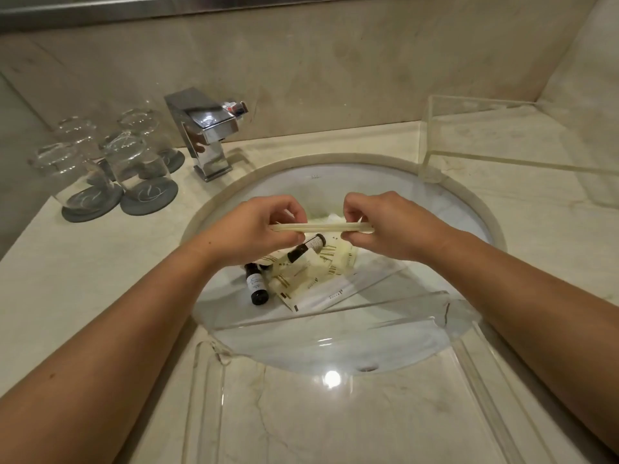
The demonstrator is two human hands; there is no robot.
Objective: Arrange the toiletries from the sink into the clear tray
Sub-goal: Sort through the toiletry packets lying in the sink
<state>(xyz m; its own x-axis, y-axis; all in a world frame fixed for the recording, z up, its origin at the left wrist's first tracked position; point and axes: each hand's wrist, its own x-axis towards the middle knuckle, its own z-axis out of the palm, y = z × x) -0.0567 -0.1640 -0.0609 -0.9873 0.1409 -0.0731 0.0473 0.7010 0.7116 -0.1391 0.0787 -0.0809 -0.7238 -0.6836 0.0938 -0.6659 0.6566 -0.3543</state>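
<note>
head view: my left hand and right hand each pinch one end of a long thin cream packet, fingers curled round the ends. i hold it level above the sink, probably to square it up before placing it. the other toiletries lie heaped in the bowl right under it: a dark bottle, a second dark bottle and cream sachets, overlapping. the clear tray sits nearest me on the surface, its far wall overhanging the basin, so the carry looks short. with most items in the bowl, i judge the task is early. the surface is pale marble, with a marble wall behind. a chrome tap stands at the back. upturned glasses on grey coasters stand at the left, and a clear box at the back right.
</note>
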